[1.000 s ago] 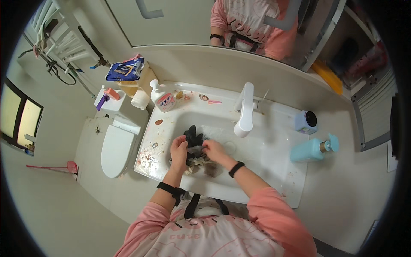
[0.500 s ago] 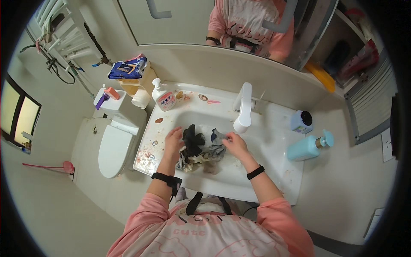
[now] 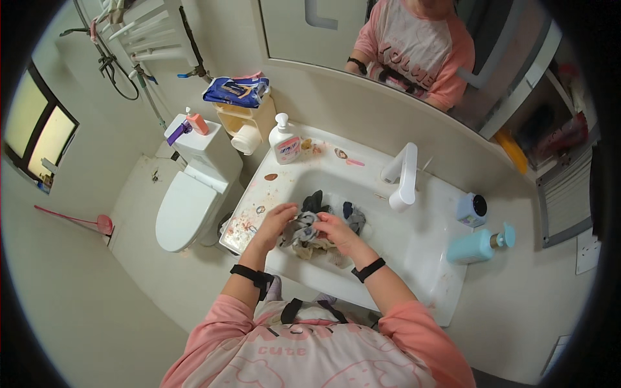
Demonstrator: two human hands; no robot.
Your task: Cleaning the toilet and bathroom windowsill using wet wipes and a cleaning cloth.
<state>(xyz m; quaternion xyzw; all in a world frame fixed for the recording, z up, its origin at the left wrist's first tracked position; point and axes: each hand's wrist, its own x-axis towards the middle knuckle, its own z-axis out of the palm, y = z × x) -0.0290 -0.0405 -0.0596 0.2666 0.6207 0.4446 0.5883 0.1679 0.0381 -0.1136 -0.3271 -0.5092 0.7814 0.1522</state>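
Over the left part of a white sink basin (image 3: 394, 249), both my hands are on a crumpled grey piece of cloth (image 3: 299, 229) that looks like a sock. My left hand (image 3: 277, 225) is closed at its left side, the fingers partly hidden by the folds. My right hand (image 3: 336, 231) pinches its right side. Just beyond lies a black sock-like cloth (image 3: 313, 202). To the right of my fingers rests a grey cloth with a navy patch (image 3: 353, 216). Cream-coloured cloth (image 3: 304, 251) lies below my hands in the wet pile.
A white faucet (image 3: 404, 178) rises behind the basin. On the counter stand a white pump bottle (image 3: 283, 141), a light-blue pump bottle (image 3: 475, 247) and a lavender-blue container with a black lid (image 3: 471, 210). A toilet (image 3: 187, 210) is at the left; a mirror (image 3: 401, 52) hangs above.
My right hand has moved left, close to my left hand. The grey cloth is now bunched between both hands, in front of the black one. The view has turned, shifting the room.
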